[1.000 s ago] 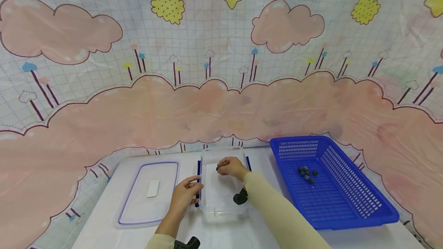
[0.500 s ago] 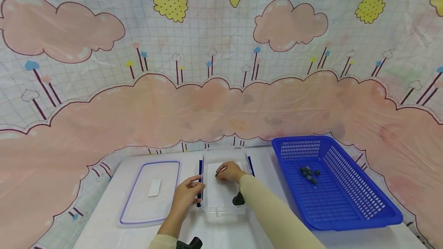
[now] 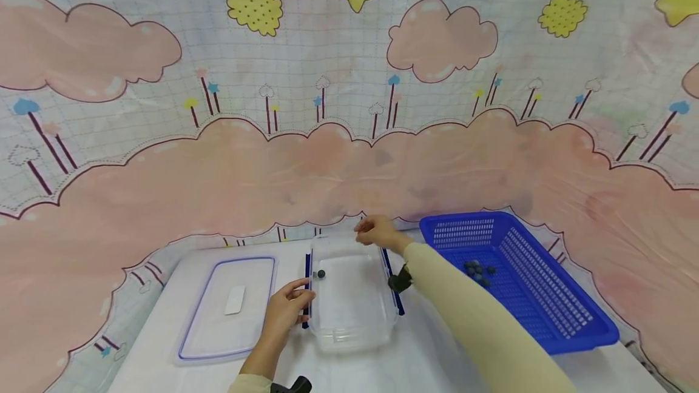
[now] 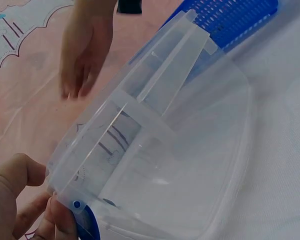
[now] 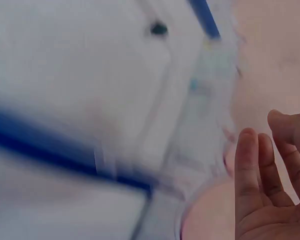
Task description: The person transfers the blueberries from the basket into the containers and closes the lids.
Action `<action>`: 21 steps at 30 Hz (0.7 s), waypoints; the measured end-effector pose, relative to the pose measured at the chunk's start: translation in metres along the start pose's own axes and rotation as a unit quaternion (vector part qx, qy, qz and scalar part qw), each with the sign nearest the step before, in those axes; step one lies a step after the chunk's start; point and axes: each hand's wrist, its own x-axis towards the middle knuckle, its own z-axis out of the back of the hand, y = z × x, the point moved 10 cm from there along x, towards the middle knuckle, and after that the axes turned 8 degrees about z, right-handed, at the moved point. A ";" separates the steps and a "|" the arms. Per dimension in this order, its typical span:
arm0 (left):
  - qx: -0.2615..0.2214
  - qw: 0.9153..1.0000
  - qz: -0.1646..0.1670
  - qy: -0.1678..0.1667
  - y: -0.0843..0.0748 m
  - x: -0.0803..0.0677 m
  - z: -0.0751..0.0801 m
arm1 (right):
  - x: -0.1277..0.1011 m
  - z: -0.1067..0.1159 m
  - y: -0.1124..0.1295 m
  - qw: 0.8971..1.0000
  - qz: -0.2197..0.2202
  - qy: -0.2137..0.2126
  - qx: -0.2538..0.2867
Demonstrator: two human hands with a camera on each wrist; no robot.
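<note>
Where the white table (image 3: 437, 362) meets the pink cloud-printed cloth (image 3: 349, 156), a clear plastic box (image 3: 349, 296) stands between a flat lid and a basket. The box is rectangular with rounded corners, its walls smooth and see-through, and it carries dark blue clips (image 3: 307, 287) on its long sides. One small, dark, round ball (image 3: 321, 273) lies inside it, near the far left corner. The lid (image 3: 226, 308), clear with a blue-violet rim and a white patch at its middle, lies flat on the table just left of the box. The blue basket (image 3: 546, 314), of perforated plastic with sloping walls, sits to the right and holds a cluster of similar dark balls (image 3: 477, 270).

The left hand (image 3: 284, 314) grips the left side of the box at the blue clip; the left wrist view shows the thumb and fingers (image 4: 60, 222) pinched on the rim there. The right hand (image 3: 377, 232) hangs above the far edge of the box, fingers loosely spread and relaxed, holding nothing; the right wrist view, though blurred, shows the fingers (image 5: 260, 170) nearly straight with a bare palm.
</note>
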 end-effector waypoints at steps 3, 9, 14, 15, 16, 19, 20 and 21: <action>0.000 1.000 0.002 -0.003 0.000 0.000 0.001 | -0.009 0.060 0.000 0.998 0.012 -0.037 -0.046; 0.000 1.000 0.002 -0.003 -0.002 0.000 -0.001 | -0.060 0.169 -0.035 0.988 -0.020 -0.108 -0.110; 0.002 1.000 0.002 -0.006 -0.001 0.000 0.000 | -0.110 0.218 -0.080 0.976 -0.069 -0.132 -0.158; 0.002 1.000 0.002 -0.008 -0.001 0.001 0.000 | -0.119 0.223 -0.088 0.973 -0.078 -0.136 -0.169; 0.002 1.000 0.003 -0.008 -0.001 0.001 0.000 | -0.127 0.227 -0.096 0.970 -0.087 -0.138 -0.180; 0.001 1.000 0.004 -0.007 0.001 0.002 0.000 | -0.151 0.233 -0.118 0.963 -0.109 -0.147 -0.198; 0.000 1.000 0.004 -0.007 0.001 0.002 -0.001 | -0.157 0.233 -0.126 0.962 -0.117 -0.149 -0.198; -0.001 1.000 0.003 -0.006 0.001 0.002 -0.001 | -0.163 0.233 -0.132 0.962 -0.122 -0.149 -0.195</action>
